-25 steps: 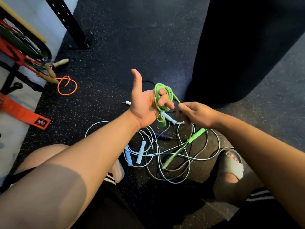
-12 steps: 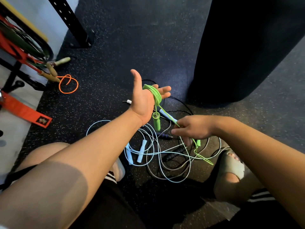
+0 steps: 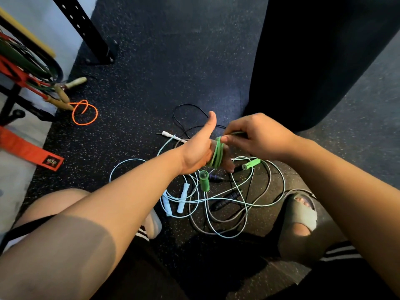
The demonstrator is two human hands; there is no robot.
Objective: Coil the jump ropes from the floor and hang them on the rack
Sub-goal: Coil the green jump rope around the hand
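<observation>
Several turns in: lay each new wrap of the green jump rope [image 3: 217, 153] flat and snug beside the last, round the straight fingers of the left hand [image 3: 198, 151], thumb up and clear. Pinch the free cord in the right hand [image 3: 257, 137], thumb against curled fingertips, just past the left fingertips. Feed under light, even tension to avoid dragging the tangle along.

Mind the green handle [image 3: 204, 180] dangling just below the left palm, and its twin [image 3: 251, 164] below the right hand; cannot tell whether hanging or lying.

Thin, smooth, probably springy plastic cord, likely to uncoil once loosened; handles stubby cylinders.

Under both hands, on speckled rubber floor [image 3: 151, 94]: pale blue rope [image 3: 183, 197] and black rope [image 3: 226, 201], looped together, uncoiled. Far left of the left hand: the rack [image 3: 15, 72], with an orange rope [image 3: 84, 114] beside it.
</observation>
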